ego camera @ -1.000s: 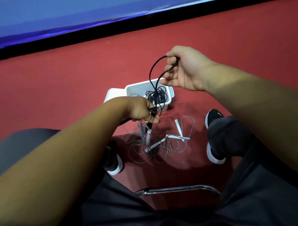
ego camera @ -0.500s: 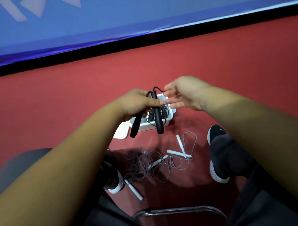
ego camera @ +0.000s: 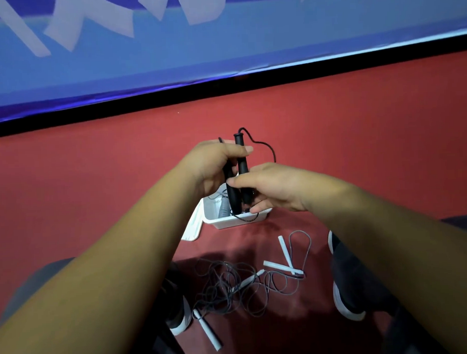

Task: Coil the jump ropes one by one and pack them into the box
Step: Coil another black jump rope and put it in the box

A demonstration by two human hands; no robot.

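Red floor (ego camera: 359, 144), white box (ego camera: 238, 222), white lid (ego camera: 193, 229) just beside it, tangled grey jump ropes (ego camera: 232, 286)

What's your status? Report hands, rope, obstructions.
Left hand grips black jump rope handles upright; right hand pinches them lower. Box open beneath. Grey ropes loose on floor, nothing blocking.

We take the box (ego camera: 237, 221) as reference. Lid (ego camera: 193, 228) leans against its left side. The held rope's handles (ego camera: 243, 165) stand upright right above it, with our left hand (ego camera: 213, 167) gripping high and our right hand (ego camera: 278, 188) gripping lower. Loose ropes (ego camera: 247, 280) lie on the floor in front of it, between our left shoe (ego camera: 179, 321) and right shoe (ego camera: 348, 308). Banner (ego camera: 221, 43) is well behind it.
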